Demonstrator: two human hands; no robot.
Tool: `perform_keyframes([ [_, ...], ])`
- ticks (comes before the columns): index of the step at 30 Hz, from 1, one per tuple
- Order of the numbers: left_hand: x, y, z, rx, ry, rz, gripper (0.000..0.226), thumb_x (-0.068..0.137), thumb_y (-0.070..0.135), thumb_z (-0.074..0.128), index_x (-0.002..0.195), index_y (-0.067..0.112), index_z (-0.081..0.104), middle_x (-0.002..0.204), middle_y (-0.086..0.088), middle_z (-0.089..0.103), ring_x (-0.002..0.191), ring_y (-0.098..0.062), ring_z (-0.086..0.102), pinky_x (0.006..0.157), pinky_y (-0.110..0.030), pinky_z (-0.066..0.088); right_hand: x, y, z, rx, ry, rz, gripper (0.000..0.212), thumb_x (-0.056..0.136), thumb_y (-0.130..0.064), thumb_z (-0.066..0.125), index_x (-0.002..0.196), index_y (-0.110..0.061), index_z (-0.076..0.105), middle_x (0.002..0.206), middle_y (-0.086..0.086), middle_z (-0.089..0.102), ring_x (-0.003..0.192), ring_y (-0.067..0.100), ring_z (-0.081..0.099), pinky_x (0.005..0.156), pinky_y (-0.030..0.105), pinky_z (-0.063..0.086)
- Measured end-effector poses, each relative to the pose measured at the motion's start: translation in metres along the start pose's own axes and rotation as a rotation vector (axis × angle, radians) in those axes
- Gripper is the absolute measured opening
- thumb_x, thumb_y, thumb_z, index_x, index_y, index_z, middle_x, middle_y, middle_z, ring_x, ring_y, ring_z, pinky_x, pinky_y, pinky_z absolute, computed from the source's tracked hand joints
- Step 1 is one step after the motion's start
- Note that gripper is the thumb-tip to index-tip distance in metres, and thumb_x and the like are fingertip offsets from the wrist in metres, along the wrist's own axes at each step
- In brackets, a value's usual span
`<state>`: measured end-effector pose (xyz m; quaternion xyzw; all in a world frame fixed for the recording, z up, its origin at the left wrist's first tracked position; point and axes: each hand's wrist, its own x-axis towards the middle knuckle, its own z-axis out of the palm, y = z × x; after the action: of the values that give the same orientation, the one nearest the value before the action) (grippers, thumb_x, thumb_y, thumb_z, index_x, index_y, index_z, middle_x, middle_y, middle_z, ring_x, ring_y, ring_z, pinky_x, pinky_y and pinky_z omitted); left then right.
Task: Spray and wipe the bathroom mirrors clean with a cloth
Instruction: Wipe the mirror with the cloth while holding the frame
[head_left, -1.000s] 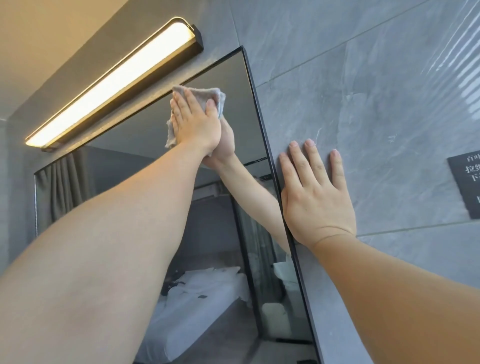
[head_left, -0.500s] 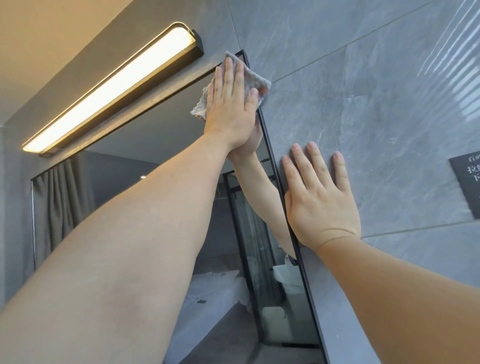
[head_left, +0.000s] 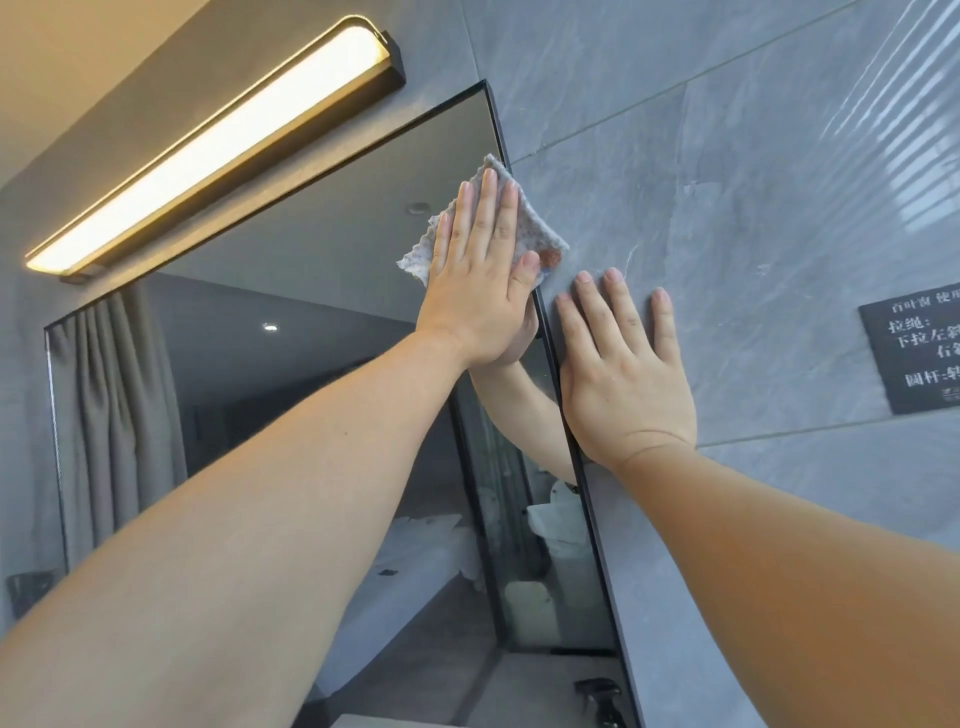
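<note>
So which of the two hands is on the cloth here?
The left hand: it presses flat on the cloth at the right edge of the mirror. The right hand lies bare on the wall tile beside it.

lit wall lamp (head_left: 218, 140), black sign (head_left: 914, 348), grey tiles (head_left: 727, 156).

Cloth (head_left: 536, 235) partly under left hand (head_left: 478, 291)

Speckled grey cloth (head_left: 527, 231) spread flat under the left fingers (head_left: 487, 208), one corner peeking above the fingertips. It's pressed on the dark-framed mirror (head_left: 322, 270), right at its right edge; the glass stretches left of the fingers.
</note>
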<state>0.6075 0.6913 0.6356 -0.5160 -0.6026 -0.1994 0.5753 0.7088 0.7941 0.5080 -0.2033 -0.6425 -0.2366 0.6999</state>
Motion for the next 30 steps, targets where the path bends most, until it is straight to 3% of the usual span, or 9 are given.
perform_keyframes([
  [4, -0.032, 0.009, 0.007, 0.025, -0.021, 0.037, 0.066, 0.108, 0.041, 0.015, 0.164, 0.012, -0.003, 0.172, -0.007, -0.01, 0.158, -0.023, -0.014, 0.128, -0.048, -0.001, 0.0, 0.0, 0.0, 0.0, -0.016, -0.002, 0.052, 0.104, -0.021, 0.04, 0.154, -0.007, 0.045, 0.164, 0.011, 0.039, 0.156, 0.033, 0.028, 0.126, 0.06, 0.011],
  [10, -0.089, 0.021, 0.015, 0.05, -0.076, 0.11, 0.067, 0.107, 0.039, 0.022, 0.164, 0.007, 0.004, 0.172, -0.011, -0.004, 0.158, -0.028, -0.009, 0.128, -0.052, 0.004, 0.0, 0.006, -0.02, 0.105, -0.159, 0.002, 0.063, 0.1, -0.028, 0.026, 0.158, -0.006, 0.039, 0.167, 0.011, 0.033, 0.158, 0.031, 0.021, 0.127, 0.054, -0.002],
  [21, -0.168, 0.05, 0.032, 0.084, -0.147, 0.172, 0.072, 0.108, 0.045, 0.029, 0.162, 0.003, 0.009, 0.171, -0.017, 0.002, 0.158, -0.034, -0.002, 0.126, -0.056, 0.011, -0.132, 0.029, -0.058, 0.032, -0.188, -0.188, 0.064, 0.092, -0.006, 0.04, 0.156, -0.007, 0.043, 0.165, 0.011, 0.039, 0.154, 0.031, 0.033, 0.125, 0.062, 0.017],
  [26, -0.222, 0.065, 0.045, 0.098, -0.185, 0.239, 0.074, 0.108, 0.05, 0.028, 0.162, 0.003, 0.01, 0.17, -0.017, 0.003, 0.158, -0.036, 0.002, 0.126, -0.057, 0.013, -0.154, 0.014, -0.049, 0.062, -0.194, -0.114, 0.055, 0.103, -0.018, 0.038, 0.156, -0.004, 0.043, 0.165, 0.013, 0.038, 0.154, 0.036, 0.031, 0.124, 0.066, 0.016],
  [30, -0.263, 0.069, 0.056, 0.096, -0.194, 0.3, 0.074, 0.108, 0.053, 0.028, 0.162, 0.005, 0.011, 0.169, -0.014, 0.006, 0.157, -0.036, 0.008, 0.127, -0.055, 0.014, -0.16, 0.003, -0.035, 0.019, -0.189, -0.073, 0.06, 0.105, -0.027, 0.05, 0.16, -0.007, 0.035, 0.168, 0.009, 0.031, 0.157, 0.037, 0.024, 0.125, 0.064, 0.003],
])
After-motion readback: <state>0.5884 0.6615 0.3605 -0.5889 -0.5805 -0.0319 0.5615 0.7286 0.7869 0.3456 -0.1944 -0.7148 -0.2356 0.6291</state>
